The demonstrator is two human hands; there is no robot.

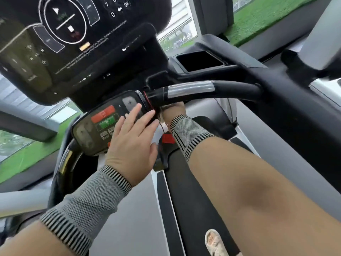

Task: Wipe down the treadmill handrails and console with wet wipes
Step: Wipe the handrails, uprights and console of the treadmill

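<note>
With the left hand (132, 145) spread flat, fingers apart, on the control pad (108, 122) at frame centre, and the right hand (172, 112) under the handrail (203, 91), grip unclear, a press could trigger buttons.

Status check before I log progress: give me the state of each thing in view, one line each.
left hand: fingers straight, lying flat on the small control panel.
right hand: reaching under the handrail, fingers hidden; grip unclear.
small control panel: tilted, red and green buttons visible, partly covered by the left hand.
handrail: bare, black with a silver band.
main console: symbols visible, untouched.
red clip: hanging on a cord below the panel.
wet wipe: not clearly visible.
</note>
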